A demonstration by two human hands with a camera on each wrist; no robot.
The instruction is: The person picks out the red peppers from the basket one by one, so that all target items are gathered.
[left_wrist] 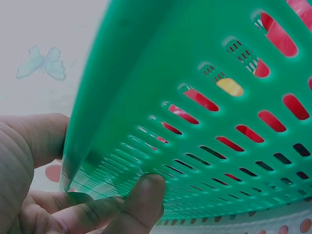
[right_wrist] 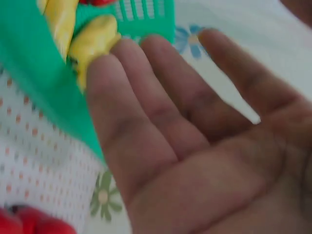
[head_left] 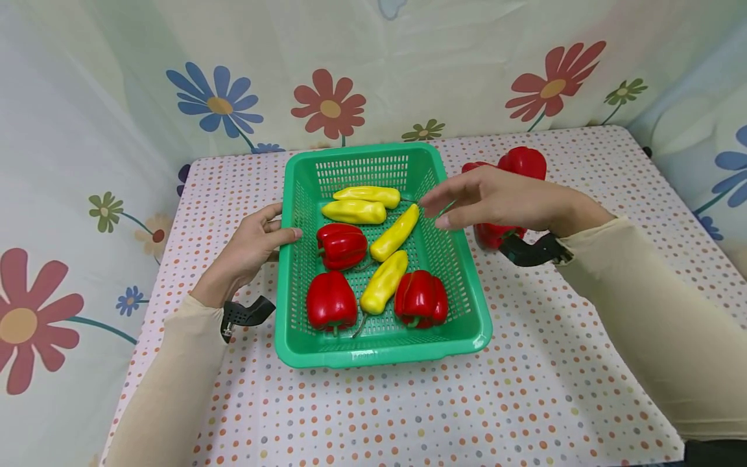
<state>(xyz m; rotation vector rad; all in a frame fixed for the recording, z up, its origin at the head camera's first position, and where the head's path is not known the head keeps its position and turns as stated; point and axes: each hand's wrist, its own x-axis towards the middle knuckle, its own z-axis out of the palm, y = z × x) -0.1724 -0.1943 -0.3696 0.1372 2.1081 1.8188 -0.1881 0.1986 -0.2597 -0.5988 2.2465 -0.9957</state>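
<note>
A green plastic basket (head_left: 382, 358) stands mid-table with red bell peppers (head_left: 331, 299) and several long yellow peppers (head_left: 382, 285) in it. At its left side my left hand (head_left: 248, 243) grips the rim, thumb over the edge and fingers against the slotted outer wall. The left wrist view shows those fingers (left_wrist: 144, 197) pressed under the rim. Over the basket's right rim hovers my right hand (head_left: 496, 198), fingers extended and nothing in it. Its bare palm (right_wrist: 209, 185) faces the right wrist camera.
More red bell peppers (head_left: 524, 162) lie on the table right of the basket, partly hidden behind my right hand and wrist. The dotted tablecloth (head_left: 525, 389) covers the table. A flowered curtain (head_left: 443, 71) hangs behind it and at both sides.
</note>
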